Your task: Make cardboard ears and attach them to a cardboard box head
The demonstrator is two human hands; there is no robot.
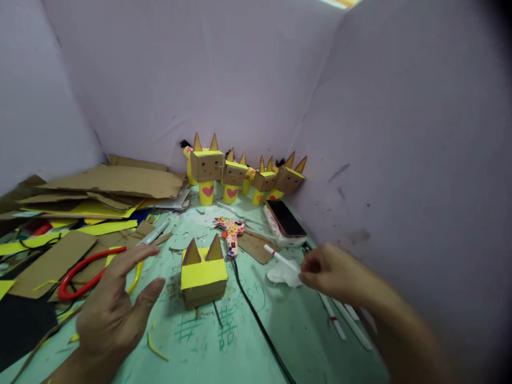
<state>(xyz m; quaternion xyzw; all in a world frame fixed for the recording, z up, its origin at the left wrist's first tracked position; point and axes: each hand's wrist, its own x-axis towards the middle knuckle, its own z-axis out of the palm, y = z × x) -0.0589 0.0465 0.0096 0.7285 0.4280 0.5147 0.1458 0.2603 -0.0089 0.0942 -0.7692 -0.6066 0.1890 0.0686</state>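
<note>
My left hand (118, 304) is at the left with its fingers spread, holding nothing, in front of large scissors with red and yellow handles (74, 272). To its right a small cardboard box head (204, 277) with a yellow top and two pointed ears stands on the table. My right hand (332, 272) is closed in a pinch at the end of a slim white pen with a red band (282, 258). That pen slants over a crumpled white wad (283, 274). A flower-patterned glue gun (232, 234) lies behind the box head.
Several finished cardboard-headed figures (207, 170) line the back wall. A phone (286, 217) rests on a white case at the right. Cardboard sheets (116, 178) and scraps pile up on the left. A black cable (256, 314) crosses the green table. More white pens (333, 317) lie by the right wall.
</note>
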